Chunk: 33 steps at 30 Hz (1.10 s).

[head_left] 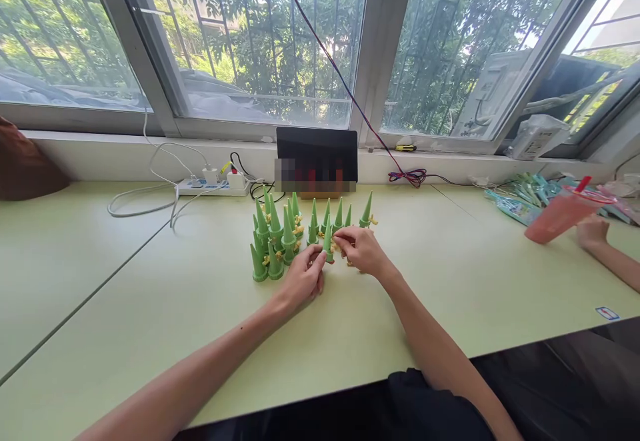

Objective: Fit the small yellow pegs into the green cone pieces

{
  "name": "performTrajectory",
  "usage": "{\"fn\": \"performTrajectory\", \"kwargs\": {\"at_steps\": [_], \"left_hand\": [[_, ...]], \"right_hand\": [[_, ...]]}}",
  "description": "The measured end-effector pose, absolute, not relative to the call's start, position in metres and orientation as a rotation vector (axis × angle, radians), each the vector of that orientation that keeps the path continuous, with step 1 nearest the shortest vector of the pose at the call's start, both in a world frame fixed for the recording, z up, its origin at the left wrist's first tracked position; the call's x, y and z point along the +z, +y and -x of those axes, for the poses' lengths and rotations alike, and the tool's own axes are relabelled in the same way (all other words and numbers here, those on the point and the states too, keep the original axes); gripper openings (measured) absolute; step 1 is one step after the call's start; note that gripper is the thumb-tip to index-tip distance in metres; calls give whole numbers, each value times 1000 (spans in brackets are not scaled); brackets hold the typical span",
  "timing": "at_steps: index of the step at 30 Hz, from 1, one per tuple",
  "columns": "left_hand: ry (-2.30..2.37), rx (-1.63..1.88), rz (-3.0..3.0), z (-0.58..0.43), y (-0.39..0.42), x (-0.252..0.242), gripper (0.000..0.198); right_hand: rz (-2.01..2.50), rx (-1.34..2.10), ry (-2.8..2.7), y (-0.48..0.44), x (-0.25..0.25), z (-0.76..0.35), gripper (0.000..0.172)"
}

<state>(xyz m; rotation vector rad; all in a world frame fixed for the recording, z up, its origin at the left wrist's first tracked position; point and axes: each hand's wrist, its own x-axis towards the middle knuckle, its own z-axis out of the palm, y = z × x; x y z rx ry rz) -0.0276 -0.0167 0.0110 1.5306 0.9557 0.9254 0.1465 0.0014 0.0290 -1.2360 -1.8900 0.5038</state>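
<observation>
My left hand (305, 273) is closed around the base of a green cone-shaped watering spike (327, 240), its tip pointing up. Against the right side of that spike, my right hand (361, 249) pinches a small yellow valve (335, 246), mostly hidden by the fingers. To the left stands a cluster of several similar green spikes (275, 231), upright on the table, with yellow valves on their sides. More green spikes (339, 213) stand in a looser row behind my hands, and a slightly tilted one (367, 211) is at the row's right end.
A dark-screened tablet (317, 144) leans by the window behind the spikes. At left lie a power strip (215, 186) and loose cables. On the right are a tilted cup of red drink (565, 214), plastic packets (515, 206) and another person's hand (593, 231).
</observation>
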Motion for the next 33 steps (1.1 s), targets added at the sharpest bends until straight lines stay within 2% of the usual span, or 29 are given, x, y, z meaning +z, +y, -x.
{"fn": "performTrajectory", "kwargs": {"at_steps": [3,10,24,33], "left_hand": [[954,922,-1504,27,-17,12,31],[961,930,-1478,26,-16,12,33],[971,929,-1476,27,-16,11,35],[961,934,-1470,27,-14,9,37]], "right_hand": [[1251,630,-1842,0,32,-145,21],[1265,603,-1803,-4,39,-143,21],[1111,1076,-1536,-1,37,-150,27],[1118,1090,-1603,-1,37,-155,23]]}}
